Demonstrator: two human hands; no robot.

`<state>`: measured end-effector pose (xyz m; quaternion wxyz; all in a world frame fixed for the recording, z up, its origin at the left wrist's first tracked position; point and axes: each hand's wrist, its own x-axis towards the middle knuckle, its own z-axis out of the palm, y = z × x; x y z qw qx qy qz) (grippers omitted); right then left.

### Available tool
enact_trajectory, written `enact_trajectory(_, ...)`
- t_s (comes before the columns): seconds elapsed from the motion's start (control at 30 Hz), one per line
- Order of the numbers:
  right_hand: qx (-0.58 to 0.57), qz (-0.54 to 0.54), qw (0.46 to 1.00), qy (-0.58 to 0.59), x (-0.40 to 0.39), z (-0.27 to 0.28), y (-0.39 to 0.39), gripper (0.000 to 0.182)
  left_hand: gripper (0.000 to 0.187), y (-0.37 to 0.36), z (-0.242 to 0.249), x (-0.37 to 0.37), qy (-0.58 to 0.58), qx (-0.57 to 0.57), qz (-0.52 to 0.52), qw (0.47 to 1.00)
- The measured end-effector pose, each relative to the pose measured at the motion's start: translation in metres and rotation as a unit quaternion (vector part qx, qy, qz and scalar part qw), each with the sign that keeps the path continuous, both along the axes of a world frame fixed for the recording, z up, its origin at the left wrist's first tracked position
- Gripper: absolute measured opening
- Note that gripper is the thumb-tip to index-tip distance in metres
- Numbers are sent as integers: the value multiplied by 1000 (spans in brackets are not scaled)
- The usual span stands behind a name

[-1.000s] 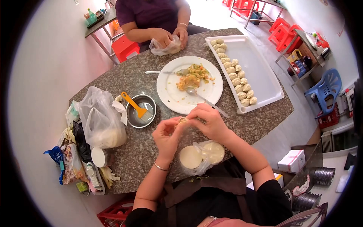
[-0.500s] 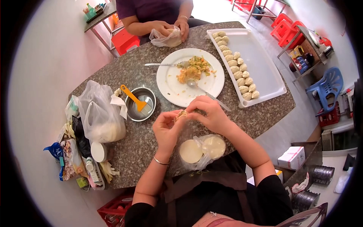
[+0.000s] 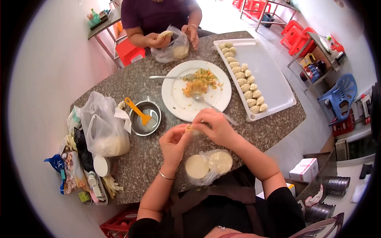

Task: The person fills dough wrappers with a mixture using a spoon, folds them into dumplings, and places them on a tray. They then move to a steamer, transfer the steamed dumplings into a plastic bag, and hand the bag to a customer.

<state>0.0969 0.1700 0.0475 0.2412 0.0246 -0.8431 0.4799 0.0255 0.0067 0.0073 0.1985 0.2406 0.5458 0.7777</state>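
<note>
My left hand (image 3: 173, 143) and my right hand (image 3: 214, 127) meet above the table, fingers pinched around a small dumpling (image 3: 189, 128). Fingers cover most of it. Just below them, two stacks of round dough wrappers (image 3: 197, 166) lie in a clear plastic bag (image 3: 206, 180). Beyond my hands is a white plate (image 3: 171, 101) with chopped orange and green filling (image 3: 200, 84). One metal spoon (image 3: 162, 77) rests at its left, while another (image 3: 216, 109) points towards my right hand. Rows of pleated dumplings (image 3: 248, 87) line the left side of a white tray (image 3: 274, 85).
A metal bowl (image 3: 158, 123) holds an orange-handled brush (image 3: 137, 111). Left of it are a plastic bag (image 3: 105, 127), a white-lidded jar (image 3: 102, 166) and packets. Across the table, a co-worker's hand (image 3: 158, 41) holds a wrapper near another bag (image 3: 174, 43).
The co-worker's hand has lifted a wrapper away from the bag, and their hands are farther apart. My hands still pinch the dumpling with fingers slightly shifted. The view has tilted a little.
</note>
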Motion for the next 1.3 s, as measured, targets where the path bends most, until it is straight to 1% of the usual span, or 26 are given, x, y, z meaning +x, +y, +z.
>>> enact_trajectory(0.07, 25, 1, 999, 21, 1, -1, 0, 10, 11, -1, -2, 3, -24, -5, 26, 999)
enact_trajectory(0.17, 48, 7, 999, 21, 2, 0, 1, 10, 14, 0, -4, 1, -7, -5, 13, 1000)
enact_trajectory(0.23, -6, -29, 1000, 0, 1, -1, 1, 11, 16, 1, -3, 1, -9, -2, 11, 1000)
enact_trajectory(0.27, -6, -25, 1000, -3, 1, 1, 4, 11, 18, 1, -3, 1, -12, -1, 8, 1000)
enact_trajectory(0.3, -63, 2, 996, -70, 1, 9, 8, 11, 18, -1, -5, 1, -16, -4, 12, 1000)
enact_trajectory(0.33, -119, 29, 983, -136, 1, 12, 10, 11, 19, -1, -7, -1, 12, -8, -1, 1000)
enact_trajectory(0.37, -120, 32, 982, -139, 0, 11, 10, 11, 20, -2, -9, -2, 41, -10, -16, 999)
enact_trajectory(0.43, -44, 49, 994, -86, -3, 9, 11, 10, 19, -2, -9, -1, 42, -4, -14, 999)
enact_trajectory(0.5, -53, 39, 994, -87, -3, 12, 6, 10, 17, -2, -8, 0, 42, 2, -12, 999)
enact_trajectory(0.57, -64, 28, 994, -88, -1, 9, 0, 10, 16, -2, -5, 2, -25, 21, -10, 999)
enact_trajectory(0.63, 11, 13, 1000, -20, -3, 4, -4, 9, 15, -3, -5, 1, -35, 30, 6, 999)
enact_trajectory(0.77, 25, -9, 1000, -7, -3, 3, -7, 8, 14, 0, 1, 0, -61, 32, 32, 997)
enact_trajectory(0.83, -54, -20, 998, -37, -5, 3, -6, 9, 12, -1, 0, -2, -44, 23, 29, 998)
enact_trajectory(0.87, -52, -18, 998, -39, -4, 5, -4, 9, 11, -3, -2, -2, -29, 10, 24, 999)
enact_trajectory(0.9, -99, -4, 991, -95, -3, 13, -3, 9, 11, -3, -5, -1, -32, 11, 26, 999)
enact_trajectory(0.93, -143, 11, 978, -150, -3, 18, -2, 9, 11, -3, -8, -2, 4, 17, 24, 1000)
enact_trajectory(0.97, -142, 12, 978, -151, -3, 17, -1, 9, 10, -2, -10, -2, 40, 22, 22, 999)
enact_trajectory(1.03, -42, 27, 994, -92, -5, 12, 1, 9, 10, -2, -6, -1, 39, 27, 20, 999)
enact_trajectory(1.1, -25, 10, 997, -74, -5, 5, -3, 10, 10, -1, -5, 1, 38, 32, 16, 999)
enact_trajectory(1.17, -8, -7, 999, -54, -3, 4, -7, 10, 10, -2, -6, 2, -30, 34, 20, 999)
enact_trajectory(1.23, 24, -7, 999, -35, -2, 8, -10, 10, 11, -4, -9, -2, -30, 29, 16, 999)
enact_trajectory(1.3, 21, -7, 999, -38, -2, 8, -9, 10, 12, -3, -3, -1, -33, 25, 10, 999)
